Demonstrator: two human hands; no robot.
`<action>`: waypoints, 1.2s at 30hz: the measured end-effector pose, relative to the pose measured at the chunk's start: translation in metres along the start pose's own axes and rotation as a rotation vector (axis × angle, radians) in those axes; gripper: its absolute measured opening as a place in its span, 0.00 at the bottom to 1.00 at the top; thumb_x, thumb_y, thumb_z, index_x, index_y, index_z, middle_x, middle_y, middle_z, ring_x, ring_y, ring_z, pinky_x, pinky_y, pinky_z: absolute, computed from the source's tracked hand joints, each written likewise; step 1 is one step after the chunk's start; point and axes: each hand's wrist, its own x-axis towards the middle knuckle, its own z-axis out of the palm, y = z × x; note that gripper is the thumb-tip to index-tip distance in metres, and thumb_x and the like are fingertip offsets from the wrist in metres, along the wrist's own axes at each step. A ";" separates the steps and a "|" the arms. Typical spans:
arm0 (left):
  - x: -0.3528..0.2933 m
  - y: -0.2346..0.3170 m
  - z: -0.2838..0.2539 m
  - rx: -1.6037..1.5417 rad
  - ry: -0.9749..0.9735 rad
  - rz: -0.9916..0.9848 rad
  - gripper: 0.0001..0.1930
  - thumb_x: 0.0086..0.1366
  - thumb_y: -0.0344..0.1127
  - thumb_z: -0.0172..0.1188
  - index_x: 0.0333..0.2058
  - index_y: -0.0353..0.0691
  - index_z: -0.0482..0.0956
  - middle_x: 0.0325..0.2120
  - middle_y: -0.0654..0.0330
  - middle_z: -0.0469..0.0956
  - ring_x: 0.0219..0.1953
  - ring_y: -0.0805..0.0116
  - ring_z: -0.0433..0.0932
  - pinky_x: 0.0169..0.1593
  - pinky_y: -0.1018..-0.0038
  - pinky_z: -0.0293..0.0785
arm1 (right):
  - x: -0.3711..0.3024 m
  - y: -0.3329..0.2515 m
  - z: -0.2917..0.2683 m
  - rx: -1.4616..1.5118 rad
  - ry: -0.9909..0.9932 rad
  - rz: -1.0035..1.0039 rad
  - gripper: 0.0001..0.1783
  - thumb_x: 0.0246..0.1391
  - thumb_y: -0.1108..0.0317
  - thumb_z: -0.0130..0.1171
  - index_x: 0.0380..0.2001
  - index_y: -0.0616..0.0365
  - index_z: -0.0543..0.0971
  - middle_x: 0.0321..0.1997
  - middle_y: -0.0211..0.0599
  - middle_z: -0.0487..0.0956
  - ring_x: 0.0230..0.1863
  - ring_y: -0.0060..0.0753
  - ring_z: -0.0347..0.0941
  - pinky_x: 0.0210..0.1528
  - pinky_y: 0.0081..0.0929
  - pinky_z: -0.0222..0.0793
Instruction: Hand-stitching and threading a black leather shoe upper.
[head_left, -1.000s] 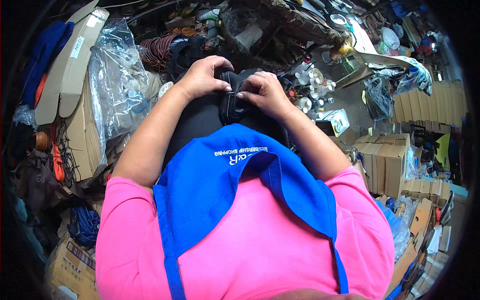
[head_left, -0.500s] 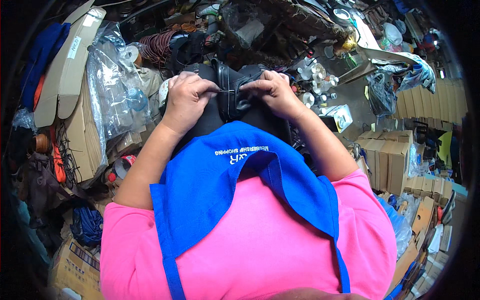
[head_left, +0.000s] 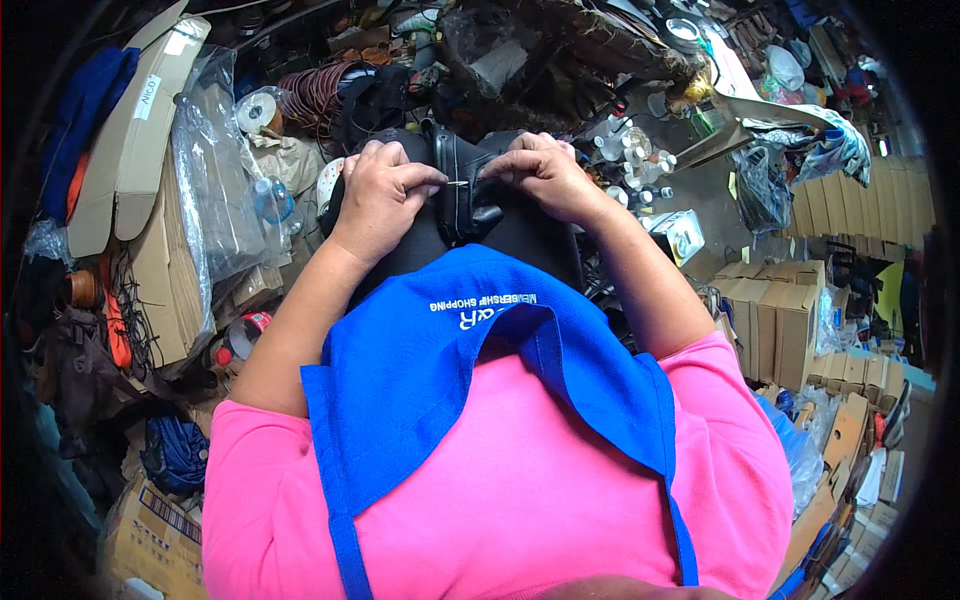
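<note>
A black leather shoe or similar leather piece (head_left: 466,205) lies across my dark-clothed lap, with a pale line of stitching along one edge. My left hand (head_left: 385,192) is closed in a pinch at its left side. A thin pale needle-like piece (head_left: 457,183) runs from those fingertips across the leather's edge. On the other side my right hand (head_left: 545,175) is pinched, thumb and forefinger close to the leather's right edge. What sits between its fingertips is too small to make out. A blue apron (head_left: 400,400) covers my front below the hands.
Clear plastic bottles (head_left: 635,155) stand beyond my right hand. Brown cardboard boxes (head_left: 770,320) are stacked at the right. Leaning at the left are cardboard sheets (head_left: 130,160) and plastic wrapping (head_left: 215,180). A white spool (head_left: 257,112) and coiled reddish cord (head_left: 320,90) lie farther off.
My left hand has shifted slightly right, closer to the leather. The needle-like piece now shows shorter and brighter across the edge. The right hand has moved only slightly.
</note>
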 end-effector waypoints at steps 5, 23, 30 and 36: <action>0.002 0.001 0.003 0.003 -0.003 0.058 0.10 0.48 0.30 0.66 0.30 0.53 0.85 0.22 0.67 0.67 0.33 0.66 0.68 0.39 0.69 0.61 | 0.000 -0.001 -0.001 0.009 -0.014 0.014 0.19 0.44 0.74 0.56 0.38 0.38 0.84 0.31 0.26 0.71 0.41 0.29 0.66 0.50 0.29 0.57; 0.011 -0.019 0.013 -0.171 -0.060 0.026 0.12 0.46 0.28 0.66 0.32 0.48 0.84 0.21 0.63 0.75 0.31 0.63 0.72 0.39 0.68 0.67 | 0.009 0.004 0.007 0.021 0.061 -0.051 0.15 0.45 0.67 0.66 0.40 0.42 0.84 0.31 0.26 0.79 0.39 0.29 0.70 0.47 0.29 0.63; 0.012 -0.010 0.015 -0.115 -0.086 -0.067 0.10 0.44 0.32 0.68 0.29 0.44 0.81 0.22 0.63 0.77 0.33 0.64 0.75 0.39 0.68 0.67 | 0.017 0.002 0.019 0.481 -0.024 0.209 0.12 0.47 0.72 0.67 0.37 0.55 0.83 0.31 0.26 0.81 0.31 0.16 0.73 0.37 0.19 0.69; 0.014 -0.005 0.016 -0.166 -0.086 -0.160 0.08 0.44 0.31 0.68 0.27 0.42 0.81 0.23 0.63 0.78 0.31 0.64 0.76 0.41 0.69 0.69 | 0.026 -0.014 0.015 0.244 -0.018 0.273 0.09 0.46 0.69 0.68 0.32 0.59 0.83 0.32 0.26 0.81 0.34 0.16 0.74 0.40 0.18 0.70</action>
